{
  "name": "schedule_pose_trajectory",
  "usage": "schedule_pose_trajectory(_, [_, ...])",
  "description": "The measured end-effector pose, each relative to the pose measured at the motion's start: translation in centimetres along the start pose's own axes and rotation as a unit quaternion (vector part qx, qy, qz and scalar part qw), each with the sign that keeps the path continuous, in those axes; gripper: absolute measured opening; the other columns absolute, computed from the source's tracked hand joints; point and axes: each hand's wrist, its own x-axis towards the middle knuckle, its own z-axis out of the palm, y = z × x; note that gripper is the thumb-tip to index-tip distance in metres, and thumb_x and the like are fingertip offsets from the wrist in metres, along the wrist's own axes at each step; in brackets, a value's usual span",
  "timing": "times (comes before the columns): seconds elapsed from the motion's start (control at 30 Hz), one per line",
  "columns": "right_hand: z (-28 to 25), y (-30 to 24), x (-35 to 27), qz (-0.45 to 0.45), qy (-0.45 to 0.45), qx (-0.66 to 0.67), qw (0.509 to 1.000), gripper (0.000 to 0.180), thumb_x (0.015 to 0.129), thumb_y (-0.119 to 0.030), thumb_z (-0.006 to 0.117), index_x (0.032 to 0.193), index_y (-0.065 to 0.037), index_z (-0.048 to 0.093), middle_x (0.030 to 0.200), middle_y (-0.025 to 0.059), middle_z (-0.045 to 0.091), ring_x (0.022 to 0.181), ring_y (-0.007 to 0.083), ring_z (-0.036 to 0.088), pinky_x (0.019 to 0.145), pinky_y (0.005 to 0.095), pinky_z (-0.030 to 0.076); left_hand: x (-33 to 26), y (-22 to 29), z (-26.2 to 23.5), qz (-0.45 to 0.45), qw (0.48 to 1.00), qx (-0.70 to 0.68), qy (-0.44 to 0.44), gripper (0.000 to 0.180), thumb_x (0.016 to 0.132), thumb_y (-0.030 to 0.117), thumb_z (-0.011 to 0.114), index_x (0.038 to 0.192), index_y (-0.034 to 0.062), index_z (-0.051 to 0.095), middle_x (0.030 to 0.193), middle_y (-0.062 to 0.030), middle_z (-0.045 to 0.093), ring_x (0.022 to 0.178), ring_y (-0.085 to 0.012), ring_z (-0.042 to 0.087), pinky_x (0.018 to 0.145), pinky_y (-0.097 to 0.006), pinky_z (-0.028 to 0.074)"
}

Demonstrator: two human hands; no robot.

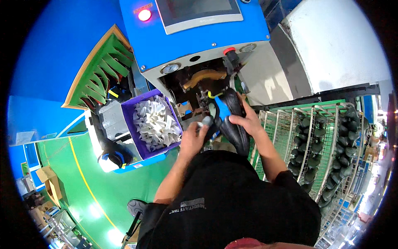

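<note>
Right hand (244, 121) clamped over the black shoe upper (234, 120), holding it steady at the blue machine (195, 37) mouth. Left hand (195, 139) pinches a small pale piece (206, 121) at the shoe's edge, fingers closed. Purple bin (139, 137) of white pieces (156, 122) just left, within reach. Rack (319, 145) of dark shoes on the right.

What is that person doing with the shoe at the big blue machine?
A person stands at a blue machine and holds a black shoe with a blue inside up against its dark opening. The right hand grips the shoe from the side. The left hand touches its near end with the fingers. Beside them, on the left, a purple bin is full of white pieces. On the right, green wire racks hold many more dark shoes.
</note>
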Motion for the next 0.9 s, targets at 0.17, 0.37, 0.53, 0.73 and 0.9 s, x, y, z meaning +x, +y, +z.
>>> schedule_pose_trajectory(0.17, [2.4, -1.6, 5.2, -0.017, 0.067, -0.249, 0.966, 0.1, 0.079, -0.032, 0.083, 0.162, -0.019, 0.03, 0.139, 0.0266, 0.054, 0.127, 0.0368, 0.057, 0.107, 0.0453, 0.045, -0.9, -8.6, -3.1, -0.086, 0.995, 0.051, 0.024, 0.046, 0.096, 0.042, 0.067, 0.101, -0.0029, 0.062, 0.086, -0.0237, 0.071, 0.085, -0.0449, 0.07, 0.073, -0.05, 0.053])
schedule_pose_trajectory(0.37, [7.6, -4.9, 8.3, 0.074, 0.058, -0.537, 0.838, 0.099, 0.08, -0.044, 0.079, 0.161, -0.045, 0.022, 0.134, 0.0328, 0.052, 0.115, 0.0552, 0.059, 0.097, 0.055, 0.051, -1.0, -12.6, -6.2, -0.171, 0.985, -0.017, 0.013, 0.051, 0.094, 0.047, 0.066, 0.092, -0.0045, 0.061, 0.079, -0.024, 0.067, 0.077, -0.0424, 0.067, 0.07, -0.049, 0.05])
schedule_pose_trajectory(0.53, [6.3, -6.1, 10.8, 0.064, 0.039, -0.525, 0.848, 0.103, 0.077, -0.044, 0.08, 0.163, -0.035, 0.025, 0.137, 0.0389, 0.053, 0.123, 0.0521, 0.058, 0.1, 0.052, 0.051, 0.0, -11.5, -7.0, -0.2, 0.965, -0.162, 0.041, 0.052, 0.094, 0.047, 0.065, 0.091, -0.0056, 0.062, 0.087, -0.0214, 0.072, 0.081, -0.0386, 0.069, 0.075, -0.044, 0.052])
schedule_pose_trajectory(0.73, [6.4, -6.0, 8.6, 0.074, 0.004, -0.507, 0.859, 0.108, 0.074, -0.035, 0.085, 0.163, -0.036, 0.024, 0.133, 0.0386, 0.052, 0.106, 0.0483, 0.067, 0.093, 0.0488, 0.054, 1.9, -12.7, -9.1, -0.197, 0.97, 0.093, 0.107, 0.063, 0.095, 0.052, 0.063, 0.121, -0.0061, 0.064, 0.109, -0.0284, 0.072, 0.104, -0.045, 0.068, 0.087, -0.049, 0.054])
schedule_pose_trajectory(0.9, [3.3, 1.6, 5.8, 0.064, -0.011, -0.194, 0.979, 0.106, 0.077, -0.024, 0.086, 0.164, -0.013, 0.027, 0.129, 0.0161, 0.063, 0.104, 0.0281, 0.067, 0.091, 0.0387, 0.053, 1.5, -11.5, -8.8, -0.085, 0.993, 0.059, -0.049, 0.054, 0.099, 0.046, 0.06, 0.123, -0.0022, 0.066, 0.109, -0.027, 0.071, 0.103, -0.0456, 0.068, 0.09, -0.049, 0.053])
